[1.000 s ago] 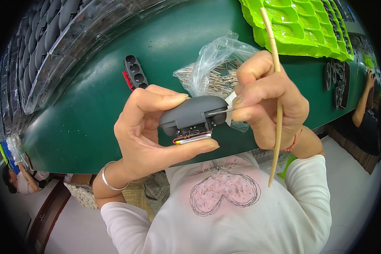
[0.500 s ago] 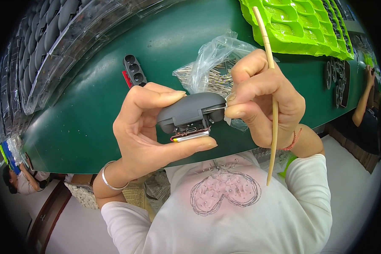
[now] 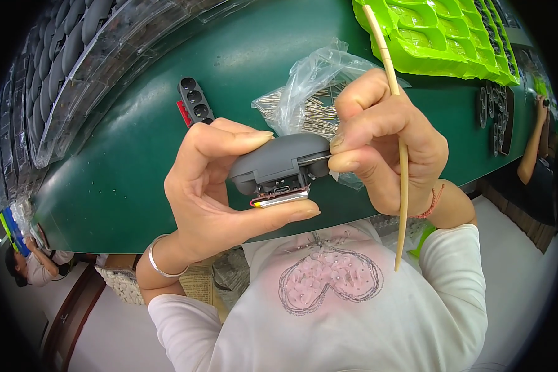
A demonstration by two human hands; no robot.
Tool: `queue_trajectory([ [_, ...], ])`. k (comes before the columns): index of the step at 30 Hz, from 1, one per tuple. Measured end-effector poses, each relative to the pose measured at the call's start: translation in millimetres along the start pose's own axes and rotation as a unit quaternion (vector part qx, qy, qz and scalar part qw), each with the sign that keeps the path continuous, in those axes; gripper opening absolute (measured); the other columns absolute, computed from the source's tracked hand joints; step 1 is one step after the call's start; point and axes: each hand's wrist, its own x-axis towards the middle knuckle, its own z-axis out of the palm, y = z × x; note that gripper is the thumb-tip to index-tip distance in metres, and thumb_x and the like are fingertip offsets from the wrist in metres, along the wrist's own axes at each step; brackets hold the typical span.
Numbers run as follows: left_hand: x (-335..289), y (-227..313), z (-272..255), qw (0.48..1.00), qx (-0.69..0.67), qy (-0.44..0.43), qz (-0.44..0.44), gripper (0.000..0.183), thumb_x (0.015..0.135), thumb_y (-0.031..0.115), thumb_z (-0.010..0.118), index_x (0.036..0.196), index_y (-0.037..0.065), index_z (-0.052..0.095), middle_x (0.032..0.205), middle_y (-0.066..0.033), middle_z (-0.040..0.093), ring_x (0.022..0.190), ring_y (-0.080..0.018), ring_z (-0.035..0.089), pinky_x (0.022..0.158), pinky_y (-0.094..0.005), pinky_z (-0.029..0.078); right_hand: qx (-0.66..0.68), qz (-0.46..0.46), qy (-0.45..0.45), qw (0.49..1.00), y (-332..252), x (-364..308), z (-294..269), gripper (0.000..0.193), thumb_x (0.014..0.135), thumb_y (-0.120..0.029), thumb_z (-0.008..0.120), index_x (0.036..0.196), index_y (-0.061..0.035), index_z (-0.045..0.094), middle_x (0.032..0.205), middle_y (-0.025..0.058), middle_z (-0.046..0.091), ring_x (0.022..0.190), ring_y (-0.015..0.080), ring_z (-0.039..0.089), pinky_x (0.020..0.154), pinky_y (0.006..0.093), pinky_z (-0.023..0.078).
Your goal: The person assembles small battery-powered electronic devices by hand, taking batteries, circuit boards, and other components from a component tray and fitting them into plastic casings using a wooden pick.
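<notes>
1. Sitting between the left hand's [image 3: 198, 192] thumb and fingers, over the dark green table [image 3: 124, 192], was the dark grey rounded plastic case [image 3: 279, 152], a flat silver part [image 3: 285, 199] underneath.
2. The right hand [image 3: 378, 139] pinched a thin metal pin [image 3: 314, 159] at its side; a pale wooden stick [image 3: 404, 180] crossed that palm.
3. Beyond lay a clear plastic bag [image 3: 304, 84] with metal pins [image 3: 310, 118].

Dk grey case [image 3: 273, 156], innards showing; metal pin [image 3: 317, 160] at R end.
</notes>
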Motion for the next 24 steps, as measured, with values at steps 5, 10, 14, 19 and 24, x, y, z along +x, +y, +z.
queue_trajectory([
  [5,-3,3,-1,0.999,0.015,0.002,-0.045,0.07,0.056,0.016,0.095,0.107,0.003,0.05,0.101,-0.0123,0.061,0.091,-0.0172,0.059,0.082,-0.0291,0.05,-0.013,-0.019,0.002,1.0,4,0,0,0.019,0.084,-0.008,0.073,0.094,-0.0037,0.059,0.088,0.008,0.052,0.078,0.0139,0.047,0.068,0.0241,0.042],
  [10,-3,3,-1,0.999,0.041,0.002,-0.034,0.069,0.057,0.014,0.094,0.108,0.003,0.049,0.101,-0.0132,0.061,0.092,-0.0178,0.06,0.082,-0.0294,0.051,-0.02,-0.011,0.012,1.0,4,-1,2,0.02,0.08,-0.007,0.077,0.092,-0.0055,0.061,0.087,0.0065,0.053,0.078,0.0143,0.048,0.067,0.0252,0.042],
  [14,-4,5,2,0.997,0.063,0.006,-0.033,0.068,0.057,0.011,0.094,0.108,0.003,0.049,0.101,-0.0134,0.06,0.093,-0.0178,0.06,0.083,-0.0294,0.051,-0.02,-0.01,0.016,1.0,3,0,3,0.022,0.076,-0.004,0.079,0.09,-0.006,0.062,0.086,0.0063,0.054,0.075,0.0142,0.049,0.065,0.0261,0.042],
  [19,-4,4,0,0.996,0.085,0.002,-0.013,0.068,0.057,0.009,0.093,0.108,0.003,0.049,0.102,-0.0132,0.059,0.093,-0.0176,0.06,0.083,-0.0293,0.051,-0.027,-0.039,0.014,0.999,8,3,1,0.02,0.082,-0.012,0.077,0.095,-0.0043,0.065,0.082,0.0058,0.055,0.075,0.0141,0.05,0.062,0.0257,0.042],
  [24,-2,6,-5,0.997,0.07,0.029,0.001,0.066,0.056,0.008,0.094,0.107,0.001,0.052,0.096,-0.0129,0.061,0.086,-0.0168,0.062,0.076,-0.0273,0.053,0.008,0.146,0.039,0.989,-6,15,-9,0.095,0.083,-0.081,0.035,0.127,0.0014,0.054,0.074,0.0,0.047,0.068,0.009,0.04,0.061,0.0231,0.031],
])
